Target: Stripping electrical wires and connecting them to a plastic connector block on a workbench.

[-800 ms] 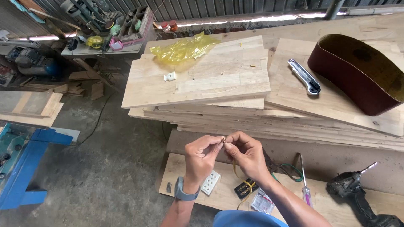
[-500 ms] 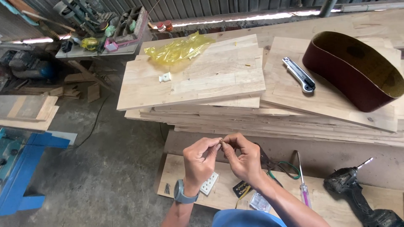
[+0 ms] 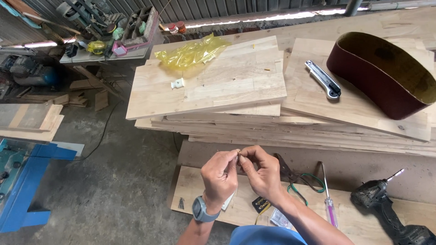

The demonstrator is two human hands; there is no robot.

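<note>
Left hand point(image 3: 220, 174): fingers curled, fingertips pinched on a tiny part point(image 3: 239, 154), a watch point(image 3: 201, 210) on the wrist.
Right hand point(image 3: 263, 172): fingertips meet the left's at the same part, pinched narrow on it.
Part: held in the air between both hands, over the near board point(image 3: 195, 188); too small to tell what it is.
Near board: low plank below the hands, carrying a white plate point(image 3: 228, 201) half hidden by the left hand, a small black and yellow item point(image 3: 261, 204) and a clear packet point(image 3: 280, 219).
Right of the hands: pliers point(image 3: 287, 170) on green wire point(image 3: 305, 181), then a screwdriver point(image 3: 328, 199), then a drill point(image 3: 390, 213) at the far right.
Stack point(image 3: 213, 86): pale boards beyond the hands, with a small white fitting point(image 3: 177, 83) and a yellow bag point(image 3: 193, 51) on top.
Right boards: a knife point(image 3: 323, 79) and a dark red sanding belt point(image 3: 386, 72), well apart from the hands.
Far left: a blue frame point(image 3: 27, 190) on the floor, a cluttered bench point(image 3: 109, 41) behind.
</note>
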